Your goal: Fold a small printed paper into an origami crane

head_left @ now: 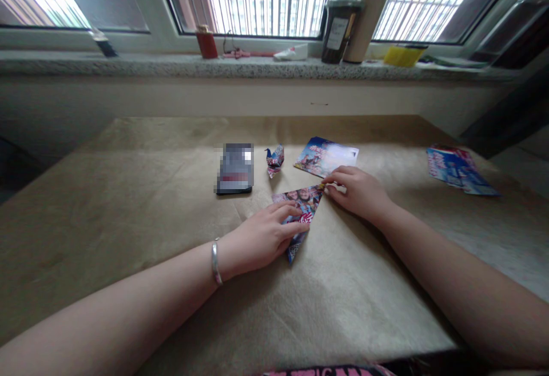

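Observation:
A folded triangle of printed paper [319, 198] lies on the table, patterned in blue, pink and red. Across its left part rests my left hand [274, 230], fingers stretched out and pressing it down. The thumb and fingertips of my right hand [355, 190] pinch the upper right corner of the same paper. Just beyond stands a small folded paper bird [275, 162], made from similar printed paper. Behind my right hand is a stack of printed paper sheets [323, 156], partly covered by the fingers.
Left of the bird lies a phone-like dark object [235, 169], its face blurred. More printed sheets [458, 169] are fanned at the right of the brown table [128, 204]. The stone windowsill [163, 67] holds a red container [207, 43], a dark lidded cup [338, 32] and a yellow item [403, 55].

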Available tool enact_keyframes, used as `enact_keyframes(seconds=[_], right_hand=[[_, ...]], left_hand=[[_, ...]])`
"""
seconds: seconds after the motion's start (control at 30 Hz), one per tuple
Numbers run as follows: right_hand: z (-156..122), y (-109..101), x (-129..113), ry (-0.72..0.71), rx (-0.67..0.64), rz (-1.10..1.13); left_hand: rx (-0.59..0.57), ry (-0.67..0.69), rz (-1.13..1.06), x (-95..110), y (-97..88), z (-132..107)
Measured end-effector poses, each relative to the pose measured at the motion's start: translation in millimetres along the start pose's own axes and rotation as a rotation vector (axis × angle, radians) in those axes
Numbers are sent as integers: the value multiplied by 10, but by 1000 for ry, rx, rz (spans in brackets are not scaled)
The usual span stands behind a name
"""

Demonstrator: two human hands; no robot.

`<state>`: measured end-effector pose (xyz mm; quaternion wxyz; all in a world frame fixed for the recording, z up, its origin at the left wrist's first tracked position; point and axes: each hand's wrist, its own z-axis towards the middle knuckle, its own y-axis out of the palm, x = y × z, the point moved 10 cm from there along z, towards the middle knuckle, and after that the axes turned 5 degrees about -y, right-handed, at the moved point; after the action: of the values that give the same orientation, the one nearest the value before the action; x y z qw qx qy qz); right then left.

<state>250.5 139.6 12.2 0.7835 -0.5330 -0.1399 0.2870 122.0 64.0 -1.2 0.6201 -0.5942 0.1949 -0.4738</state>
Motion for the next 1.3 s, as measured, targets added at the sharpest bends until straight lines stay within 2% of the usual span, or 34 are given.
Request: enact_keyframes(seconds=[0.1,0.23,0.37,0.6,0.8,1.03,1.13,1.3], right_hand=[[-4,62,-345,-275,-52,250],[-27,100,-599,-407,-98,404],[-27,124,-666,-428,-123,412],[-24,98,-724,-437,-147,295],[-13,79,-719,-398,-115,145],[-40,74,-793,-388,-81,120],[-45,70,-841,-394,-69,138],[-38,70,-894,-417,-45,162]], left_hand=[[2,-7,5,-7,-9,3],[-1,-31,0,-37,-4,2],[-7,-38,-14,-45,-38,-18],[-111,35,21,60,-31,-67],[-39,25,85,32,-79,-75],[89,-13,247,-176,-230,-108],[79,-4,260,-219,-252,-91],[13,27,256,-216,-172,-50]])
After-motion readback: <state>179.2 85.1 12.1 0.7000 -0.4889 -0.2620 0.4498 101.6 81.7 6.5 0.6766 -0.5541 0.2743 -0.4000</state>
